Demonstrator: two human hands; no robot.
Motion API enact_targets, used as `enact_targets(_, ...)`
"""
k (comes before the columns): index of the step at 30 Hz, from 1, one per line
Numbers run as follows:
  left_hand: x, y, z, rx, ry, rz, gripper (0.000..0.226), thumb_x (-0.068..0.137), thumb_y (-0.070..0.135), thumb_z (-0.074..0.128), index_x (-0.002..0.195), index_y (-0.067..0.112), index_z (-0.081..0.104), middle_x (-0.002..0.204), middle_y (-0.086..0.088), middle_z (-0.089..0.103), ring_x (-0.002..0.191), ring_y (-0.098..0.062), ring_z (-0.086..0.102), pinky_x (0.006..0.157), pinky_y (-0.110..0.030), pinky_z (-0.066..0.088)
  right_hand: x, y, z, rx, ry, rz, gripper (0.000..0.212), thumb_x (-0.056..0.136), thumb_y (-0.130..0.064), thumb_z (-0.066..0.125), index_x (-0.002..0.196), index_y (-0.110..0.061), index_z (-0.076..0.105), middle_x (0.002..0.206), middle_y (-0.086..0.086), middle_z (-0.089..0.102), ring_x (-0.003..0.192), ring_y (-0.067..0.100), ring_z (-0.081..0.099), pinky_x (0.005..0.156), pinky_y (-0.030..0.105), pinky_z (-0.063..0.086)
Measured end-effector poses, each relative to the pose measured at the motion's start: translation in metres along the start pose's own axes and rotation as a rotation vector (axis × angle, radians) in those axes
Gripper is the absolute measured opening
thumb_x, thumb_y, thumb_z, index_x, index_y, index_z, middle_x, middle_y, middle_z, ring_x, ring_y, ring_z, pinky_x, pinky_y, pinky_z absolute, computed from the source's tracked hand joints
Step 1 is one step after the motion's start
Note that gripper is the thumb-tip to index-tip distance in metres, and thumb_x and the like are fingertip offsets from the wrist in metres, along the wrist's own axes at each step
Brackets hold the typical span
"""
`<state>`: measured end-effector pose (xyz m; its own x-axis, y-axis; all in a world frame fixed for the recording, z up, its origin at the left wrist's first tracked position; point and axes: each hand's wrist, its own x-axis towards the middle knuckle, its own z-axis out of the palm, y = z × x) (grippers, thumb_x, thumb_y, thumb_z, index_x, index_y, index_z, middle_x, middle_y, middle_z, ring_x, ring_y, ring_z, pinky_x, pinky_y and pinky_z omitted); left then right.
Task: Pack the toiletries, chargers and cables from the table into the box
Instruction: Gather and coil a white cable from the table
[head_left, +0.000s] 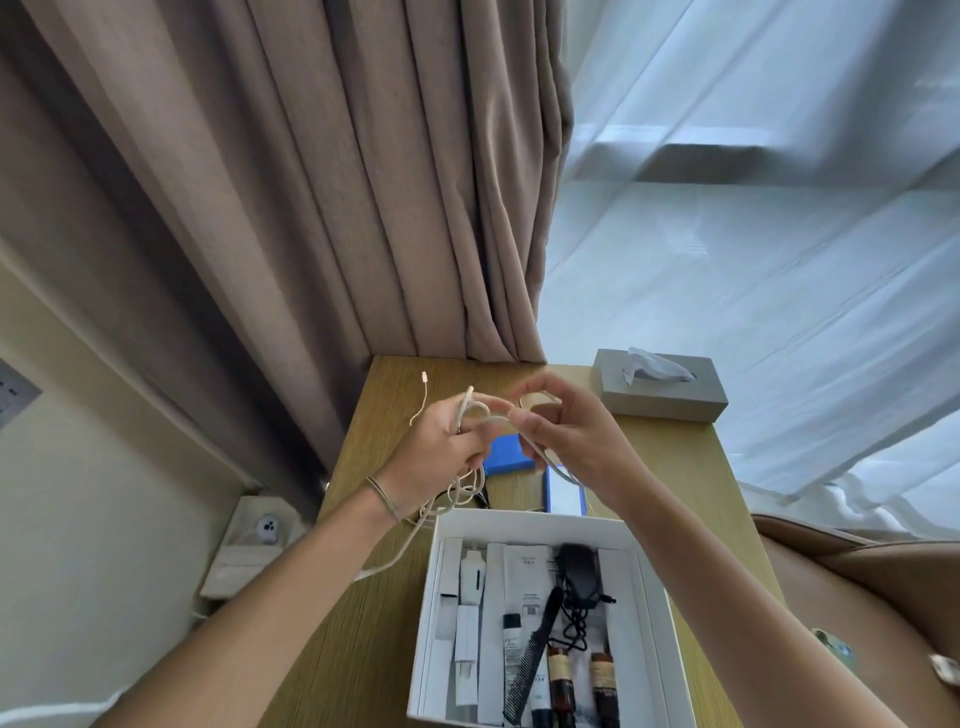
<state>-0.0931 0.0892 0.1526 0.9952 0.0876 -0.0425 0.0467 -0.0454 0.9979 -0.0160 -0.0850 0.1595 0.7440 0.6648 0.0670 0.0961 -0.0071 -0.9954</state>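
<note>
Above the wooden table (670, 467), both hands are raised and work one off-white cable (470, 415). Left hand (441, 447): fingers curled around several loops of the cable, with one plug end sticking up past the knuckles. Right hand (563, 431): thumb and forefinger pinch a strand of the same cable just beside the left hand, the other fingers loosely bent; a further strand runs down under this hand. From the left hand the loose length drops in tangled loops to the table surface, trails off toward the near left edge, and a second plug end (425, 375) stands free in the air to the left of the hands — apart from both. A thin band circles the left wrist (384, 499). Below the hands, flat on the table, lie a blue rectangular item (506, 454) and a white carton with blue edges (565, 493); the carton sits just beyond the far wall of the box. Near the bottom of the view is the open white box (662, 613), already loaded: white cartons and tubes along the left side, a black comb (535, 654) lying diagonally, a black charger with its coiled black lead (579, 577) at the far right, and two brown bottles (561, 680) at the near end. At the far right corner of the table stands a grey tissue box (670, 397) with a tissue protruding. Behind the table hang a brown curtain (311, 182) and a sheer white curtain (753, 234).
</note>
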Motion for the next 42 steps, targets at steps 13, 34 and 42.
enact_targets(13,-0.017,-0.033,0.037,-0.254,0.149,-0.299,0.034,0.097,0.011,0.042,0.096,0.004,0.075,0.111,-0.008,0.075,0.103,-0.019,0.069,0.087,-0.033,0.048,-0.062,0.076,0.019,-0.031,0.164,0.395,0.034,0.1,-0.033,0.06,0.087,-0.006,0.075,0.067,0.009,0.069,0.068,0.022,0.069,0.081,0.052,0.062)
enact_targets(34,-0.036,-0.162,0.11,-0.219,0.444,-0.64,0.034,0.093,0.041,0.063,0.071,0.015,0.068,0.062,-0.001,0.065,0.065,-0.02,0.062,0.068,-0.034,0.049,-0.15,0.131,0.021,-0.149,0.058,0.743,0.015,0.1,-0.016,0.059,0.102,-0.011,0.073,0.068,0.004,0.071,0.052,0.017,0.061,0.054,0.031,0.055)
enact_targets(42,-0.039,-0.194,0.095,0.271,0.326,-0.712,0.037,0.088,0.04,0.066,0.062,0.015,0.06,0.06,-0.001,0.059,0.064,-0.025,0.059,0.056,-0.028,0.042,-0.155,0.159,0.018,-0.199,0.25,0.796,0.017,0.1,-0.014,0.058,0.109,-0.011,0.071,0.076,0.012,0.073,0.05,0.015,0.059,0.054,0.034,0.055)
